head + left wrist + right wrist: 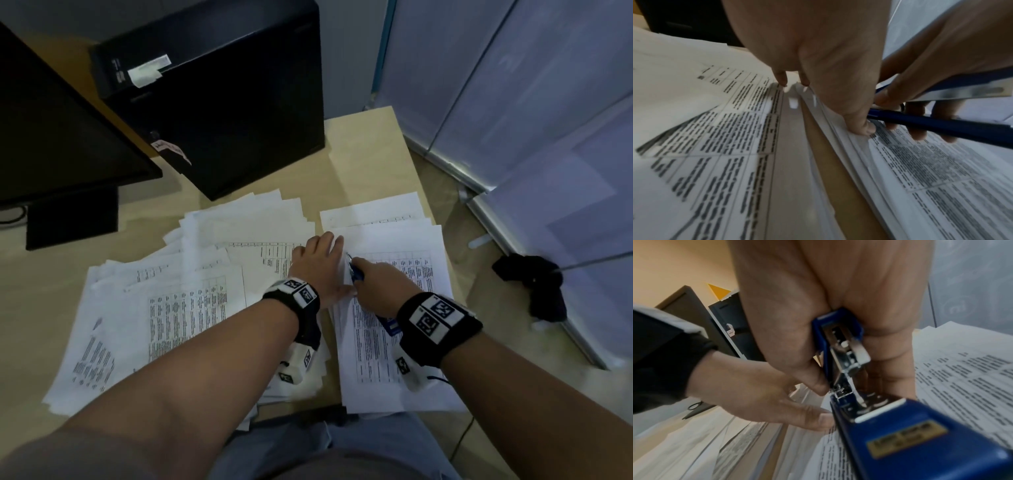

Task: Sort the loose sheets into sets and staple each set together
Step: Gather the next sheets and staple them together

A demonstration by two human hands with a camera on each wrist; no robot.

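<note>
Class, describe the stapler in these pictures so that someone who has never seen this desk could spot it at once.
Start at the black computer tower at the back of the desk. Come forward to the paper stack on the right. The right hand grips the stapler over that stack's left edge; it is the only blue and metal thing among white printed sheets.

The stapler (890,426) in the right hand (380,287) has a glossy blue painted shell over bright, shiny metal inner parts, with a dull gold label on its back end. Under both hands lie matt white paper sheets (394,342) printed in black. Between the piles, beneath the left hand (318,263), the desk (836,186) shows smooth, pale wood-look laminate.
</note>
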